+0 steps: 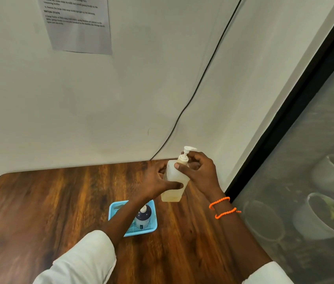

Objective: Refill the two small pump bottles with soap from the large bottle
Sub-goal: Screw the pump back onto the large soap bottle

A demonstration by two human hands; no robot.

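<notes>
A pale, translucent pump bottle (pixel 174 182) with a little yellowish soap at its bottom stands tilted near the table's far right corner. My left hand (pixel 157 182) grips its body from the left, thumb across the front. My right hand (pixel 199 171) holds the cream collar under the white pump head (pixel 188 149), fingers curled round it. A small dark blue pump bottle (pixel 142 217) with a white neck stands in a light blue tray (pixel 153 227) nearer to me, partly behind my left forearm. No other bottle shows.
The wooden table (pixel 39 212) ends at a white wall behind. A black cable (pixel 203 74) runs down the wall to the table's back edge. A printed sheet (pixel 78 23) hangs on the wall. A dark-framed glass panel (pixel 305 160) with pots behind it borders the right.
</notes>
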